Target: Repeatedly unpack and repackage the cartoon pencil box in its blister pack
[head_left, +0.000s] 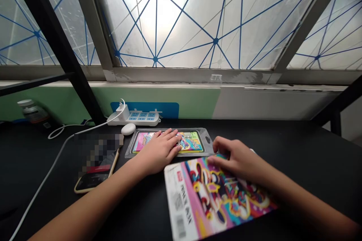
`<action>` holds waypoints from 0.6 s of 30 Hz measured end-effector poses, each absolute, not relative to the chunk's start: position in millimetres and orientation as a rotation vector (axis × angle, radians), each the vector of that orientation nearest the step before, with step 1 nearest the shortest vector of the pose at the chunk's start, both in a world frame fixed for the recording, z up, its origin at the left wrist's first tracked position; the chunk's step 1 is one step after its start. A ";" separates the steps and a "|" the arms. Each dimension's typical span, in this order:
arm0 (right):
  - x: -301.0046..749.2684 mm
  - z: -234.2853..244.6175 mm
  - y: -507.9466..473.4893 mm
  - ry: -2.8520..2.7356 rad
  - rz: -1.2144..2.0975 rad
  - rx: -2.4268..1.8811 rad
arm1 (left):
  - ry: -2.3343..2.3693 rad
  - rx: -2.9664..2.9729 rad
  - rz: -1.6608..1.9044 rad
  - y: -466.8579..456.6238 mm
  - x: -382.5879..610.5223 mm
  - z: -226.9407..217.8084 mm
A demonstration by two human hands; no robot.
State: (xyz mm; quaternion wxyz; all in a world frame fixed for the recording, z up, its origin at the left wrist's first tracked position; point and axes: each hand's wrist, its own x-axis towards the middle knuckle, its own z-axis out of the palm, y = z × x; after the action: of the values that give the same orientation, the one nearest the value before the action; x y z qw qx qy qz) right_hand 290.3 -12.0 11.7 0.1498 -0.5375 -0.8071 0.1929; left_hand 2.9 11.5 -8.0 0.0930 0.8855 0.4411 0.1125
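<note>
Near the frame's centre, your left hand [162, 148] lies wide on the plastic package [191, 142]; at lower right, your right hand [236, 157] pinches a colourful card [210, 197].

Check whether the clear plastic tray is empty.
Not empty: inside the plastic tray, a colourful printed insert shows, partly under the left hand.

I am viewing remotely through one head-worn camera, which is facing forward and down across the black desk [288, 154] toward the white power strip [145, 121]. The camera is looking from this side of the power strip, above desk level, and is sitting closer to the left hand [162, 147] and right hand [233, 156]. Behind and above the power strip, the view is taking in the window [188, 32].
</note>
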 end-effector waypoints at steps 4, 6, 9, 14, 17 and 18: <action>346.1 12.0 33.7 -2.272 0.833 -1.712 | 1.259 2.643 0.384 4.6 2.2 -4.9; 363.5 8.6 46.9 -2.244 0.834 -1.739 | 1.251 2.686 0.412 0.0 3.7 -3.9; 363.8 2.4 50.2 -2.197 0.753 -1.691 | 1.259 2.746 0.445 -4.7 7.3 -3.7; 325.9 -9.2 37.4 -2.150 0.664 -1.579 | 1.261 2.822 0.436 -5.5 10.7 -6.3; 316.4 -12.2 34.2 -2.184 0.728 -1.524 | 1.264 2.837 0.435 -5.3 10.3 -7.3; 317.5 -12.2 34.8 -2.192 0.758 -1.514 | 1.262 2.838 0.437 -5.4 10.0 -7.4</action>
State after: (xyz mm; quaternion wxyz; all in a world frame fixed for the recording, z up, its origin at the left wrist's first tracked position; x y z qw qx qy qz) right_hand 317.5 34.8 -12.2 0.1848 -0.5371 -0.7778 0.2690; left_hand 10.0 -5.4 -7.4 0.0027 0.9048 0.4024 0.1393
